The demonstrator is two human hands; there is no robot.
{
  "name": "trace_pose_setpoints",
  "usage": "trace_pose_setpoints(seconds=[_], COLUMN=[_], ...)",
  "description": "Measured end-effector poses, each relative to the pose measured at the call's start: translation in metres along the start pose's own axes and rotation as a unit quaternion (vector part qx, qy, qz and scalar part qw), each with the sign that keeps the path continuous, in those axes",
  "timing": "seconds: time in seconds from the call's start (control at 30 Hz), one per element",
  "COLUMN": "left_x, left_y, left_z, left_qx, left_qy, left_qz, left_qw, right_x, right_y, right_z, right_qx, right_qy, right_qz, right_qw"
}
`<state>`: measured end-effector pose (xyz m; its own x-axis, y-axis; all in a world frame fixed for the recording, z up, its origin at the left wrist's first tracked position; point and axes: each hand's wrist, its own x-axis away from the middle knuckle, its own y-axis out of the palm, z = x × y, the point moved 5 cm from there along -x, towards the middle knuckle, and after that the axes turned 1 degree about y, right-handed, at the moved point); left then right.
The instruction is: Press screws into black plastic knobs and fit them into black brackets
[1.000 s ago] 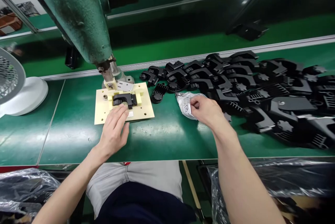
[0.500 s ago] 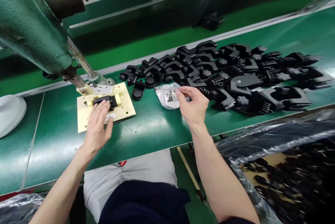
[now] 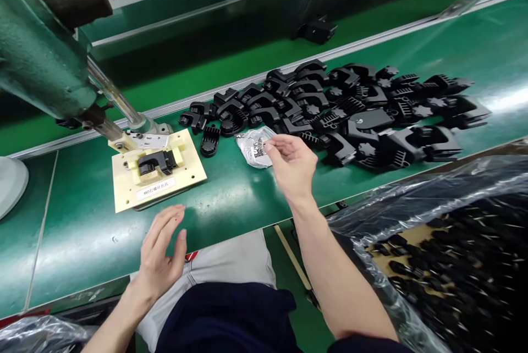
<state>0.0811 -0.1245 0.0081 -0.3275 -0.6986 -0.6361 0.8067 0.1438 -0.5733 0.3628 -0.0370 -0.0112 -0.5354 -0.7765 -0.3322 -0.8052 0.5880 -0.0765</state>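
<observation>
My left hand (image 3: 163,248) is over the front edge of the green bench, fingers apart, with nothing in it. Beyond it a black plastic part (image 3: 157,163) sits in the cream fixture plate (image 3: 191,177) under the green press (image 3: 45,50). My right hand (image 3: 293,166) is closed in a pinch at the right side of a clear plastic bag (image 3: 251,155) of small metal pieces. What its fingertips hold is too small to make out. A single black part (image 3: 210,141) lies between the plate and the bag.
Many black parts (image 3: 371,119) are heaped along the bench to the right. At the lower right stands a plastic-lined box (image 3: 388,196) full of small black pieces. A white round object (image 3: 12,185) is at the left edge. Another black part (image 3: 317,31) lies behind the bench rail.
My left hand has come off the black part in the fixture and moved back toward the bench's front edge. My right hand stays pinched at the bag. The view has shifted slightly.
</observation>
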Motion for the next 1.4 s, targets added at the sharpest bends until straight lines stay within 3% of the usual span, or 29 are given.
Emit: trace_pose_setpoints(seconds=[0.07, 0.13, 0.23, 0.3, 0.37, 0.43, 0.57, 0.77, 0.97, 1.1, 1.17, 1.23, 1.3, 1.33, 1.4], left_x=[0.006, 0.013, 0.022, 0.023, 0.022, 0.023, 0.027, 0.032, 0.036, 0.037, 0.037, 0.036, 0.032, 0.03, 0.027], left_y=[0.002, 0.006, 0.012, 0.013, 0.011, 0.007, 0.004, 0.007, 0.008, 0.007, 0.005, 0.001, -0.007, -0.011, -0.018], left_z=[-0.002, -0.006, -0.01, -0.009, -0.01, -0.011, -0.013, -0.012, -0.014, -0.018, -0.021, -0.024, -0.026, -0.027, -0.027], left_qx=[0.083, 0.182, 0.341, 0.421, 0.464, 0.481, 0.484, 0.505, 0.523, 0.524, 0.512, 0.483, 0.438, 0.412, 0.36], left_qy=[-0.099, -0.239, -0.426, -0.489, -0.521, -0.538, -0.56, -0.586, -0.615, -0.608, -0.594, -0.565, -0.516, -0.486, -0.433], left_qz=[0.001, -0.001, 0.01, 0.028, 0.048, 0.066, 0.083, 0.07, 0.05, 0.035, 0.043, 0.062, 0.083, 0.093, 0.101], left_qw=[0.992, 0.954, 0.838, 0.764, 0.715, 0.689, 0.667, 0.63, 0.589, 0.595, 0.619, 0.666, 0.731, 0.765, 0.821], right_x=[0.021, 0.051, 0.101, 0.128, 0.144, 0.152, 0.157, 0.161, 0.164, 0.167, 0.167, 0.163, 0.157, 0.155, 0.154], right_y=[0.01, 0.024, 0.046, 0.057, 0.063, 0.067, 0.071, 0.069, 0.067, 0.07, 0.073, 0.076, 0.079, 0.081, 0.088], right_z=[-0.016, -0.034, -0.059, -0.066, -0.069, -0.069, -0.072, -0.078, -0.08, -0.078, -0.076, -0.074, -0.069, -0.067, -0.063], right_qx=[0.018, 0.049, 0.079, 0.069, 0.047, 0.031, 0.025, 0.015, 0.002, -0.015, -0.032, -0.04, -0.042, -0.05, -0.081], right_qy=[-0.043, -0.129, -0.304, -0.387, -0.426, -0.443, -0.48, -0.513, -0.535, -0.548, -0.512, -0.424, -0.289, -0.216, -0.087], right_qz=[-0.027, -0.066, -0.131, -0.168, -0.191, -0.203, -0.211, -0.199, -0.229, -0.256, -0.274, -0.27, -0.27, -0.285, -0.34], right_qw=[0.999, 0.988, 0.94, 0.904, 0.883, 0.873, 0.851, 0.835, 0.813, 0.796, 0.814, 0.863, 0.917, 0.933, 0.933])
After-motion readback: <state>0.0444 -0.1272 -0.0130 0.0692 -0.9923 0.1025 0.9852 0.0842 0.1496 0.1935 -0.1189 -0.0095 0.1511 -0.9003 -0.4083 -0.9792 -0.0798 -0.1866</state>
